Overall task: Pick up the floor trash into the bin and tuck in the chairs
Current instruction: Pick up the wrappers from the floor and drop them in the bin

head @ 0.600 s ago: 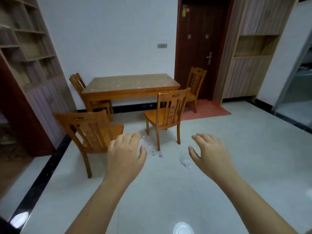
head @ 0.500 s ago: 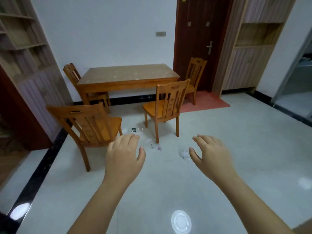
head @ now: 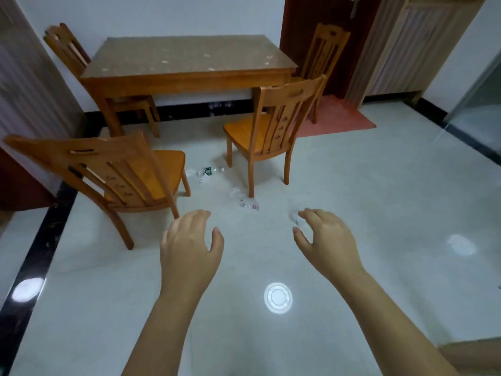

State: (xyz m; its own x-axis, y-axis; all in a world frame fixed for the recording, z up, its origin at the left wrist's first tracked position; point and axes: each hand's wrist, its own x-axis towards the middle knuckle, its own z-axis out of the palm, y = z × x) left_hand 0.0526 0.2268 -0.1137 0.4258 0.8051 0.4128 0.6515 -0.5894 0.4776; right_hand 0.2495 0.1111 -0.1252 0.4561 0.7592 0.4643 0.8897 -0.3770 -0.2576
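Table: at far wall.
Near-left chair: pulled out, angled away from table.
Middle chair: pulled out; tuck in later.
Left hand, right hand: fingers loose, holding nothing, above floor.
Trash: clear wrapper just beyond right hand; crumpled scrap by middle chair's leg; more bits btwn chairs.
Bin: not in view.
Advice: pinch nearest wrapper w/ right hand first, collect rest in left, mind chair legs.

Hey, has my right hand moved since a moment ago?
Yes. The right hand has come forward over the clear wrapper on the floor; earlier that wrapper lay apart, to the left of its thumb.
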